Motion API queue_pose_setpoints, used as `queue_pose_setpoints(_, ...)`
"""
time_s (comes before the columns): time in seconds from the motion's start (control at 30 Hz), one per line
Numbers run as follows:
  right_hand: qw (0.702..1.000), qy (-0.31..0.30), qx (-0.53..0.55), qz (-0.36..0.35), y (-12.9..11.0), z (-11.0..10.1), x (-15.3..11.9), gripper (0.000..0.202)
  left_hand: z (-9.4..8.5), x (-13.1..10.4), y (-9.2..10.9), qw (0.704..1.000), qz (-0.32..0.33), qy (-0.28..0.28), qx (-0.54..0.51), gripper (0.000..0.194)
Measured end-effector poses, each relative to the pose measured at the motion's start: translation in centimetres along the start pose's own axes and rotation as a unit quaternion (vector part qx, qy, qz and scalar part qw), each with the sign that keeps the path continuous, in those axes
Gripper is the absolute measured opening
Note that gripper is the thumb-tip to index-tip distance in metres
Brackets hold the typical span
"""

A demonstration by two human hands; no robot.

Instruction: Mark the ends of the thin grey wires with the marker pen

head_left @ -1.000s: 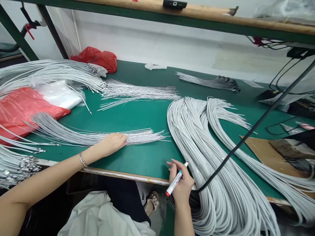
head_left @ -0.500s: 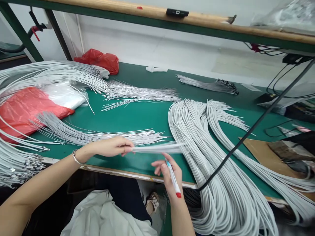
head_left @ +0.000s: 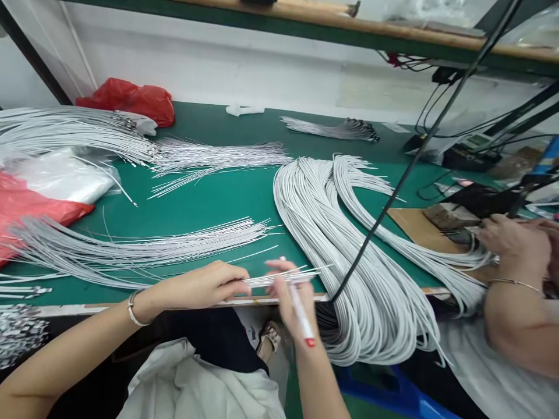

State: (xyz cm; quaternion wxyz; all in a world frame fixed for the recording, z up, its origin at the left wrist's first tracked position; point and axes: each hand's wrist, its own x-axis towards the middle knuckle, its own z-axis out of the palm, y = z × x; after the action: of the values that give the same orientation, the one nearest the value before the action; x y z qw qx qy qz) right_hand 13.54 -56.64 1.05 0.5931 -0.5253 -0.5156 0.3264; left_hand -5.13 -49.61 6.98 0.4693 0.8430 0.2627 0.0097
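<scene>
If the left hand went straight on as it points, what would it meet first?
Probably the right hand, just ahead along the thin wires the left hand holds; depth between them is unclear.

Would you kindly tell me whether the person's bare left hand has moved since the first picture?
Yes: the bare left hand has moved toward the green tabletop's pale front edge.

Clear passage exists over the green surface (head_left: 209, 201) between the near wire bundle (head_left: 174, 247) and the far wires (head_left: 231, 156). The plastic bag (head_left: 65, 177) obstructs its left end, the grey cable coil (head_left: 314, 215) its right; held wires (head_left: 261, 281) obstruct the near edge.
</scene>
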Motion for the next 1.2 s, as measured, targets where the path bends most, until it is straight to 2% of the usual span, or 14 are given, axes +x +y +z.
queue_pose_setpoints(0.1,0.981,0.142,0.131,-0.024,-1.1,-3.9,1.8,0.036,-0.8,-0.2,-0.4,0.999,-0.014,-0.043,0.0,0.037)
queue_pose_setpoints(0.13,0.976,0.163,0.139,-0.046,-1.6,-4.9,2.5,0.038,-1.0,-0.2,-0.6,0.998,-0.018,-0.054,0.005,0.038)
queue_pose_setpoints(0.17,0.976,0.158,0.132,-0.069,-2.1,-5.6,3.2,0.039,-1.2,-0.1,-0.7,0.998,-0.019,-0.066,0.01,0.039)
queue_pose_setpoints(0.2,0.985,0.113,0.109,-0.077,-2.5,-6.0,3.8,0.04,-1.2,0.0,-0.7,0.997,-0.018,-0.076,0.014,0.039)
queue_pose_setpoints(0.27,0.996,-0.024,0.046,-0.076,-3.3,-5.7,4.7,0.043,-1.1,0.4,-0.7,0.996,-0.016,-0.085,0.016,0.04)
queue_pose_setpoints(0.33,0.987,-0.148,0.004,-0.058,-3.8,-4.6,5.1,0.045,-0.9,0.9,-0.6,0.996,-0.015,-0.082,0.01,0.039)
queue_pose_setpoints(0.43,0.975,-0.219,0.004,-0.042,-4.0,-2.4,4.9,0.045,-0.6,1.6,-0.3,0.997,-0.016,-0.069,-0.002,0.038)
queue_pose_setpoints(0.57,0.972,-0.22,0.075,-0.02,-3.6,-1.3,4.6,0.045,-0.6,1.7,0.1,0.998,0.008,-0.056,-0.014,0.039)
queue_pose_setpoints(0.73,0.988,0.022,0.147,-0.04,-1.0,-2.7,3.8,0.037,-1.1,1.0,0.6,0.999,-0.01,-0.017,-0.03,0.039)
queue_pose_setpoints(0.77,0.992,0.013,0.122,-0.037,-0.6,-2.8,3.5,0.033,-1.1,0.9,0.6,0.999,-0.014,-0.01,-0.029,0.04)
queue_pose_setpoints(0.87,0.992,-0.121,0.032,0.002,-0.1,-2.4,2.3,0.036,-1.0,0.9,0.7,1.0,0.004,0.008,-0.01,0.041)
queue_pose_setpoints(0.93,0.985,-0.171,-0.002,0.027,-0.6,-1.6,1.8,0.038,-0.6,1.1,0.6,0.999,0.027,0.015,0.014,0.042)
queue_pose_setpoints(1.07,0.987,-0.154,-0.007,0.052,-1.6,-0.6,1.6,0.044,-0.2,1.5,0.3,0.998,0.047,0.009,0.039,0.045)
queue_pose_setpoints(1.2,0.989,-0.14,-0.025,0.047,-1.3,-0.6,1.5,0.05,-0.3,1.6,0.3,0.999,0.03,-0.019,-0.042,0.035)
